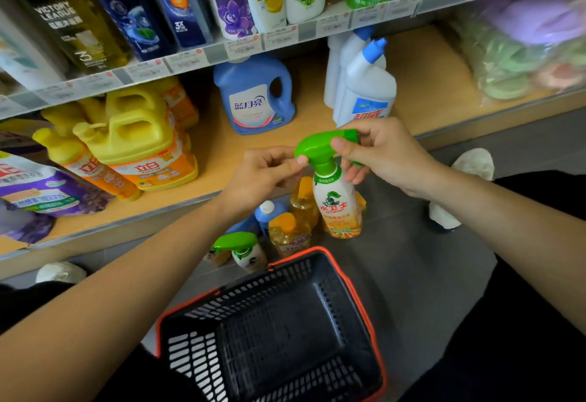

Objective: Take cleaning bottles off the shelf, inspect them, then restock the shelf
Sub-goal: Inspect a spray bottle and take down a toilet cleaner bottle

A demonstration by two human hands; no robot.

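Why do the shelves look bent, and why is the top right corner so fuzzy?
Head view: the wide lens bows the shelf edge; the bagged sponges at the corner are smeared, while the spray bottle between the left hand and right hand stays sharp under even light.

Spray bottle point(337, 201) with green trigger head held upright above the grey floor, in front of the lower shelf point(425, 84). Right hand point(377, 154) grips the back of the trigger head; left hand point(263, 173) pinches the nozzle tip. Below it on the floor, a second spray bottle point(245, 251), orange bottles point(290, 232), a blue bottle point(269, 213). Black basket point(272, 332), red rim, nearest the camera.
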